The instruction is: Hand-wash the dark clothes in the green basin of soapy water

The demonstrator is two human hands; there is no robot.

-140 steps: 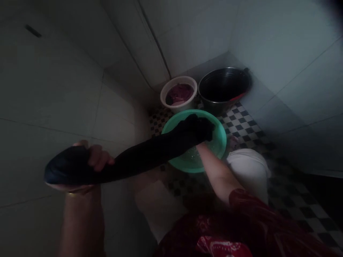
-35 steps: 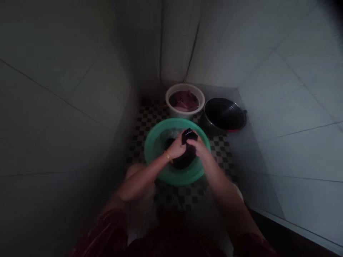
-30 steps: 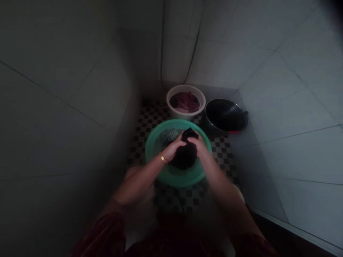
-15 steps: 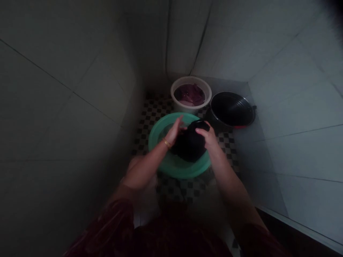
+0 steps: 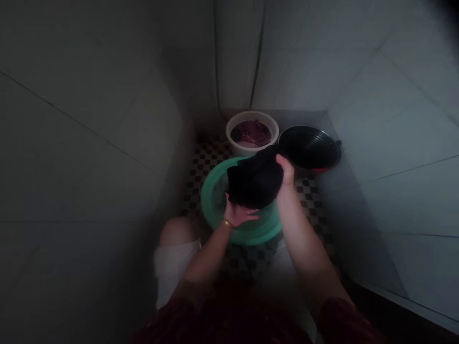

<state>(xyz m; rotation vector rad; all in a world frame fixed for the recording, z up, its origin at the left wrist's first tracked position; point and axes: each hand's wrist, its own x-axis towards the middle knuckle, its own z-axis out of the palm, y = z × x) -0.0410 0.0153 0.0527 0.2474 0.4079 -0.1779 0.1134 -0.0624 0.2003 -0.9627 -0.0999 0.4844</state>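
A dark black cloth (image 5: 255,177), bunched and shapeless, is held up over the green basin (image 5: 211,217). My right hand (image 5: 287,172) is closed on its right side, the thumb lying on top. Under the cloth's lower left edge is my left hand (image 5: 238,214), palm against it and fingers stretched out to the right; a gold bangle (image 5: 228,223) circles that wrist. The cloth covers part of the basin's inside, and the fingers of my right hand are mostly hidden behind it.
Behind the green basin stands a white tub (image 5: 231,143) holding purplish cloth (image 5: 253,133) in liquid. A dark bucket (image 5: 308,145) is to its right. Tiled walls (image 5: 405,157) close in around the black-and-white checkered floor (image 5: 208,153). My bent knee (image 5: 177,231) is at the lower left.
The black cloth has been raised and spread wider over the basin. My left hand has moved from its upper left side to beneath it. My right hand keeps its hold; the view has tilted slightly.
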